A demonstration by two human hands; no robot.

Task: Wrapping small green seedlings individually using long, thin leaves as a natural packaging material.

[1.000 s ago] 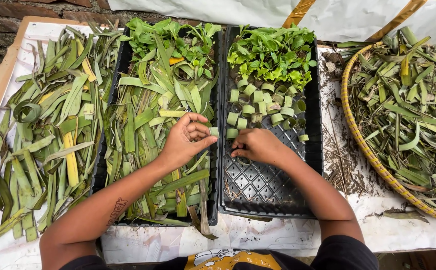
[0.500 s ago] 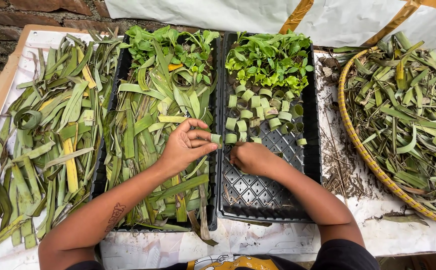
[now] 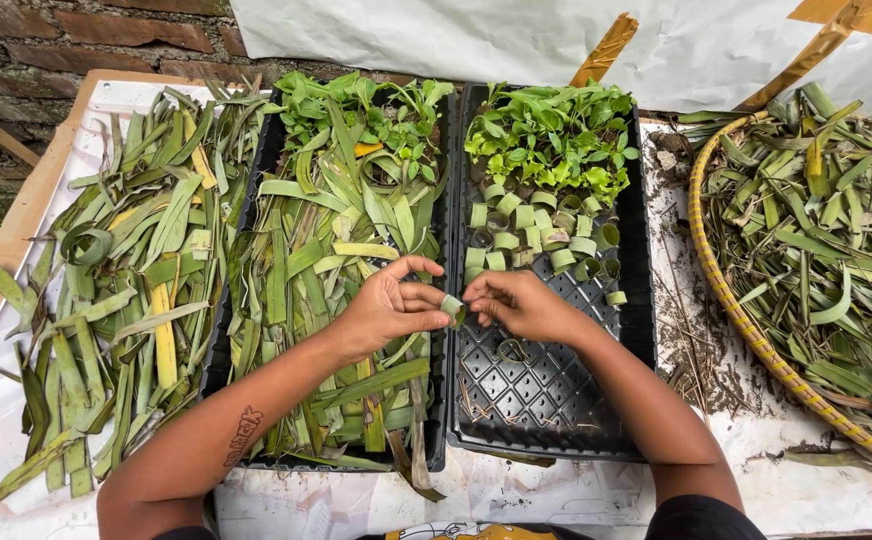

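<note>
Head view: flat glossy leaf strips point(image 3: 336, 270), black gridded tray point(image 3: 546, 390). Left hand point(image 3: 386, 310) and right hand point(image 3: 521, 305) both pinch one rolled leaf ring point(image 3: 453, 308), fingers closed on it, above the trays' shared edge.

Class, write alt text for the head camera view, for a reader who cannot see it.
Two bare hands meet over black trays: the left hand and right hand share a grip on a small rolled leaf ring. The right tray holds leaf rings and seedlings; cut leaf strips fill the left tray.
</note>
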